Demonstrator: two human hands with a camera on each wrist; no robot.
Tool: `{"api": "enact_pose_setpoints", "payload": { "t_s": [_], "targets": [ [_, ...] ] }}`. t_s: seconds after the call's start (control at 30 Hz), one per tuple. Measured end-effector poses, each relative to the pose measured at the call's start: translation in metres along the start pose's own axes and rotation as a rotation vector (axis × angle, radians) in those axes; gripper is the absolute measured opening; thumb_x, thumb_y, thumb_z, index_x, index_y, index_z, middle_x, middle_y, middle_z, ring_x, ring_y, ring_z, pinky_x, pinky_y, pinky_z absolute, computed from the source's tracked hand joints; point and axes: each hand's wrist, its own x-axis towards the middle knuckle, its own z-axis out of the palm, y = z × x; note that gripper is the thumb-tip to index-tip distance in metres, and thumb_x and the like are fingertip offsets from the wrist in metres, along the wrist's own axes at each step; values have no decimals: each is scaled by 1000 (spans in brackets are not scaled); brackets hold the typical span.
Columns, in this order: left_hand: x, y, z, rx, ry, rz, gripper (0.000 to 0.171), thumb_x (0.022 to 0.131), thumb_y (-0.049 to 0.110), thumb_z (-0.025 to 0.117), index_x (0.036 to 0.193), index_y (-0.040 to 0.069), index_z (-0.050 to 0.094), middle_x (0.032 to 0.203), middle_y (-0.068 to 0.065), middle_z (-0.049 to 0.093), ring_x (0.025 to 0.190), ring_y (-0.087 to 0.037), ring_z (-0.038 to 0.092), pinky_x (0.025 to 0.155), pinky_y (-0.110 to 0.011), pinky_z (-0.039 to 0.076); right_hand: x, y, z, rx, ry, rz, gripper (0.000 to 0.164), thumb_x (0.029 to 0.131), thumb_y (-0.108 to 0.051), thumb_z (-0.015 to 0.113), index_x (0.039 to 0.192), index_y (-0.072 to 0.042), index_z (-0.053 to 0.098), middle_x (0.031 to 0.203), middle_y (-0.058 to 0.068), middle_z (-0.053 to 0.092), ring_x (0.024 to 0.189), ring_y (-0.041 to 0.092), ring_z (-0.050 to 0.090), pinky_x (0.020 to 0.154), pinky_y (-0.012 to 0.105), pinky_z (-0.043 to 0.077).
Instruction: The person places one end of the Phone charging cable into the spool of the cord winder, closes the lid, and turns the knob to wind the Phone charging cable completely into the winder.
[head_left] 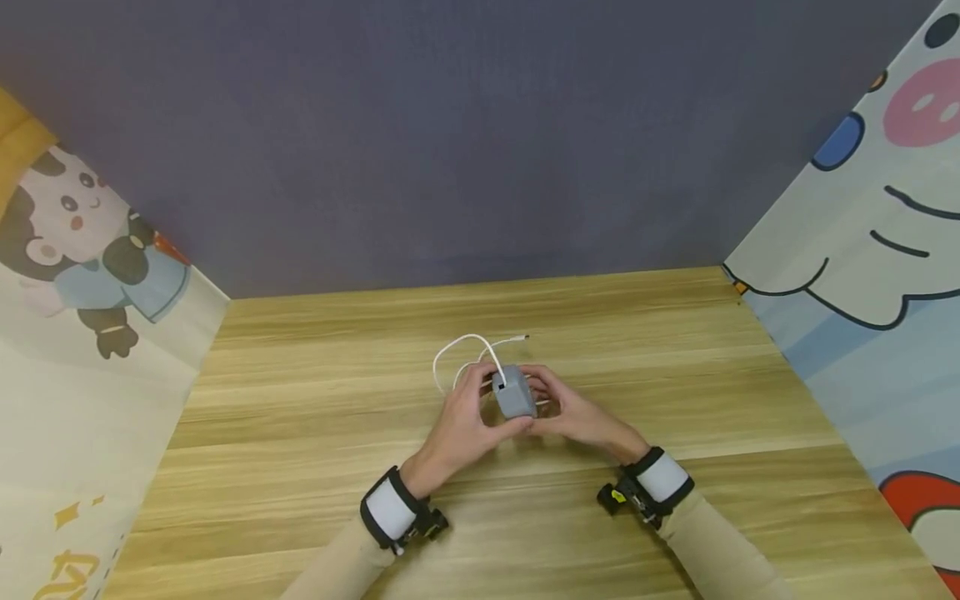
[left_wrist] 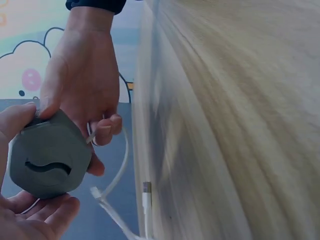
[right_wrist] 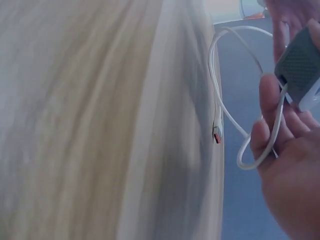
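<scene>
One grey case [head_left: 516,396], held clear above the worktop [head_left: 300,467]! Pinched from its left by the left grip [head_left: 461,425], thumb near, fingers far; met on the case's right by the right grip [head_left: 585,417], again between thumb and fingers. Why both? Probably for a steady hold, with the dark opening [head_left: 502,386] uncovered. And out of that opening, arching up beyond the case: white cable [head_left: 471,336], looping close by the right grip's fingers. Past the case's far side, plug [right_wrist: 217,132], perhaps on the worktop; hard to tell. On the case's flat face, curved slot [left_wrist: 47,167]. Both grips parted only to the case's width, nothing wide, nothing slack.
</scene>
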Motion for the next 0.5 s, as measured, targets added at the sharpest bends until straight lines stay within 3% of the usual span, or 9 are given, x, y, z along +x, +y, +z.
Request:
{"api": "enact_pose_setpoints", "payload": {
  "t_s": [0.27, 0.37, 0.5],
  "targets": [
    [-6, -7, -3, 10, -43, -23, 74, 82, 30, 89, 139, 2, 51, 130, -12, 61, 117, -25, 63, 98, -42, 58, -1, 3, 0, -252, 65, 9, 82, 87, -22, 84, 155, -12, 39, 144, 10, 57, 130, 31, 56, 112, 56, 44],
    [-8, -9, -3, -29, -64, -58, 72, 82, 25, 89, 138, -1, 52, 127, -14, 62, 113, -26, 65, 95, -39, 59, -2, 3, 1, -334, 77, -7, 82, 87, -25, 84, 155, -11, 40, 138, 9, 60, 125, 28, 58, 108, 54, 47],
    [-10, -10, -3, -150, -90, -152, 69, 84, 18, 87, 138, -4, 51, 129, -17, 61, 114, -29, 67, 97, -35, 59, -3, 5, 2, -426, 99, -59, 81, 86, -28, 85, 153, -10, 43, 129, 6, 63, 116, 24, 60, 102, 50, 51]
  ]
}}
